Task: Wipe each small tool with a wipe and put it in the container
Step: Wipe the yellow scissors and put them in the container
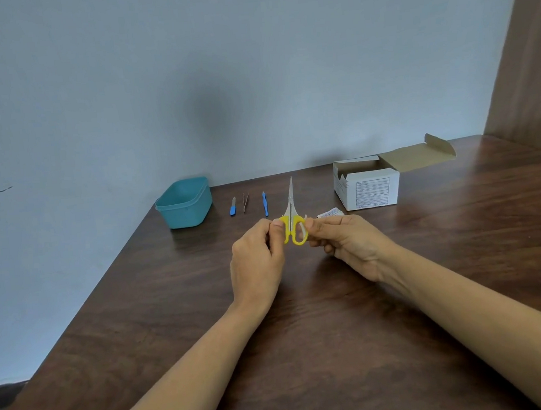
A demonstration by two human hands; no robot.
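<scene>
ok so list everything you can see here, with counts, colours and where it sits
container: one, teal, open, far left of the table
blue-handled tool: one, blue handle with a grey tip, right of the container
tweezers: one, metal, between the two blue tools
blue tool: one, all blue, left of the scissors
scissors: one, yellow handles and grey blades, held up, tips pointing away
small packet: one, white, in front of the box
cardboard box: one, white, flap open, far right
table: one, dark brown wood
left hand: pinches the left scissor handle
right hand: pinches the right scissor handle
</scene>
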